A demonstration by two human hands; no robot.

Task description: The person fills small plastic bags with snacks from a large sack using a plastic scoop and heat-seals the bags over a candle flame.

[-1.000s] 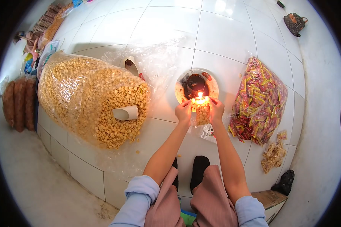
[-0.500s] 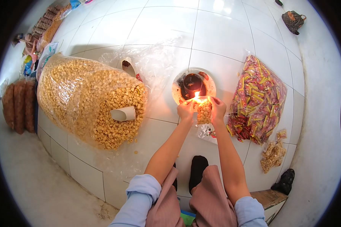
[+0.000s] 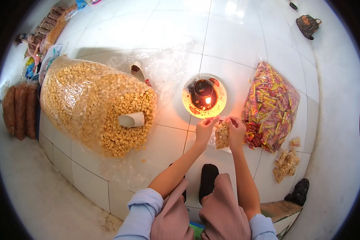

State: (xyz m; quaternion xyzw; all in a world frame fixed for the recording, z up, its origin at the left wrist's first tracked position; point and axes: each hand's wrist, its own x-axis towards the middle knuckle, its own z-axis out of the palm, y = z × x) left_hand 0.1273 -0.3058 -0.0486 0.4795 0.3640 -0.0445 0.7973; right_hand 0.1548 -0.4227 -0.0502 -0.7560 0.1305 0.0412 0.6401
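A small clear packet of ring snacks (image 3: pixel 222 136) hangs between my hands, its top edge pinched by my right hand (image 3: pixel 236 127). My left hand (image 3: pixel 206 129) is closed in a pinch at the packet's upper left; whether its fingertips grip the plastic is too small to tell. Just beyond them a flame (image 3: pixel 208 100) burns at a dark cup (image 3: pixel 204 87) on a stained plate (image 3: pixel 186 105). To the left lies a large open bag of ring snacks (image 3: pixel 80 96) with a white scoop (image 3: pixel 131 119) in it.
On the right lie a bag of red and yellow sachets (image 3: pixel 270 106) and several filled packets (image 3: pixel 286 164). A second scoop (image 3: pixel 137 71) rests on clear plastic near the big bag. Long brown bags (image 3: pixel 20 111) stand far left, a black bag (image 3: pixel 299 192) lower right.
Both hands have drawn back from the flame toward my body, bringing the packet down and slightly right. My left hand has moved a little apart from my right.
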